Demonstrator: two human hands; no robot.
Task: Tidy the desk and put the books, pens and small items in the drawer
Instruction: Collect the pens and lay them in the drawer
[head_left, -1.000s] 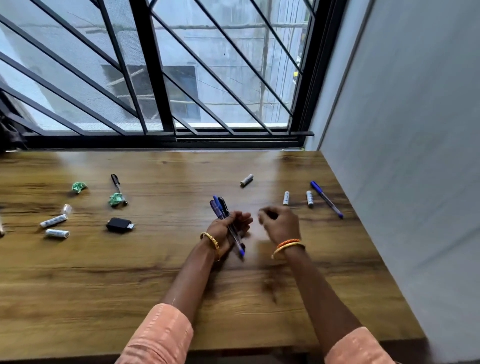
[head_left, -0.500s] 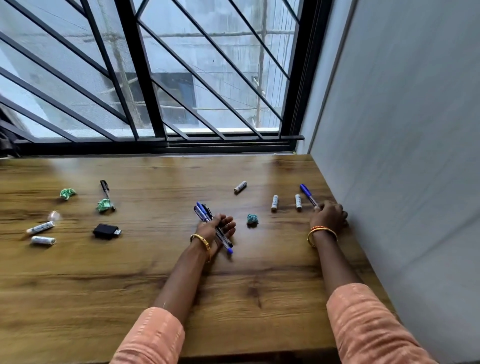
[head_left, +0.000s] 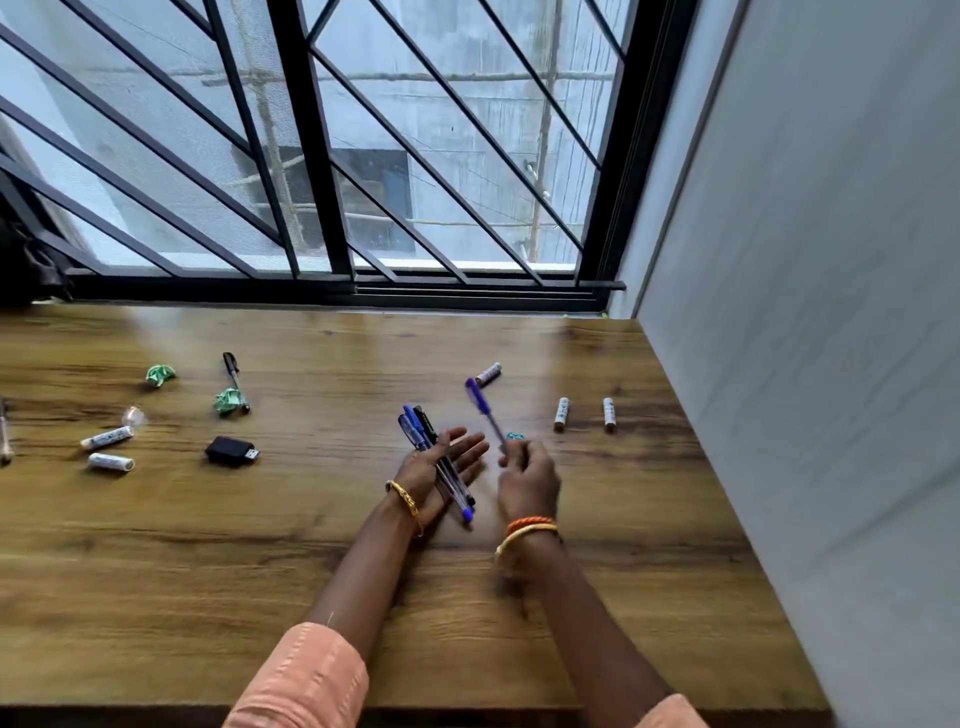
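Note:
My left hand (head_left: 441, 470) lies palm up on the wooden desk (head_left: 311, 561) with its fingers spread, and a bundle of blue and black pens (head_left: 434, 452) rests across the palm. Just to its right my right hand (head_left: 527, 478) is shut on a blue pen (head_left: 483, 408), capped end pointing up and away. A small teal paper ball (head_left: 515, 436) peeks out behind that hand. White batteries lie loose: one (head_left: 488, 373) behind the pens, two (head_left: 561, 414) (head_left: 609, 414) to the right, two (head_left: 106, 437) (head_left: 110, 462) at the left.
A black USB stick (head_left: 231, 451), a small black screwdriver (head_left: 232, 370), two green paper balls (head_left: 160, 374) (head_left: 229, 401) and a clear cap (head_left: 134, 415) lie on the left half. A grey wall (head_left: 810, 364) bounds the right side, a barred window (head_left: 322, 156) the back.
My right hand reached to the blue pen by the wall, picked it up and brought it back beside my left hand. My left hand's fingers have opened flat under the pens.

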